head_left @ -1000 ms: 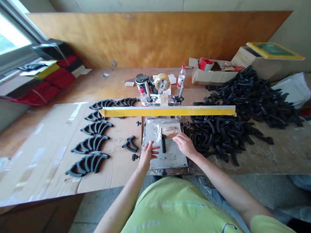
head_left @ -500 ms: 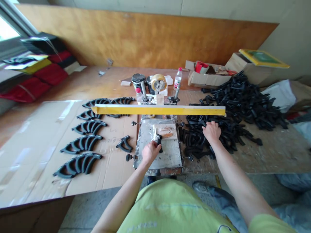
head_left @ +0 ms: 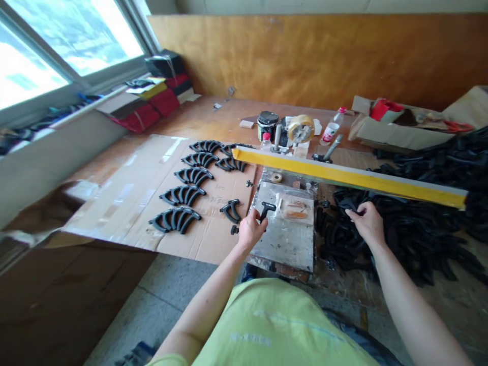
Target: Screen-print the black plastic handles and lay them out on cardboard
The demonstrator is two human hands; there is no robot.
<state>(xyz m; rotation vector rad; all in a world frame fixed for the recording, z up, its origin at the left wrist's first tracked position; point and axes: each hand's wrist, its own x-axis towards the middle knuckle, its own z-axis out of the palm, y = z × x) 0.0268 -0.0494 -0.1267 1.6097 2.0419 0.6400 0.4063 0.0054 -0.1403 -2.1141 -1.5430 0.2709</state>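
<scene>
My left hand [head_left: 252,229] is closed on a black T-shaped part [head_left: 267,207], held over the left edge of the metal plate [head_left: 292,244]. Over the heap of black parts [head_left: 412,239] is my right hand [head_left: 366,219], its thumb and fingertips pinched at a dark piece that blends into the heap. Two curved black parts [head_left: 231,209] lie on the cardboard [head_left: 133,203] just left of the plate. Farther left, fanned groups of curved black parts [head_left: 175,219] are set out in rows.
A yellow bar [head_left: 351,178] spans above the plate's far end. Behind it stand a black tub [head_left: 267,124], a tape roll [head_left: 301,128] and a bottle [head_left: 332,127]. An open carton [head_left: 404,129] is at the back right. Red bundles [head_left: 163,101] lie near the window.
The view has swung left, showing more window. My left hand has carried the T-shaped part from mid-plate to its left edge. My right hand stays at the heap, fingers now pinched.
</scene>
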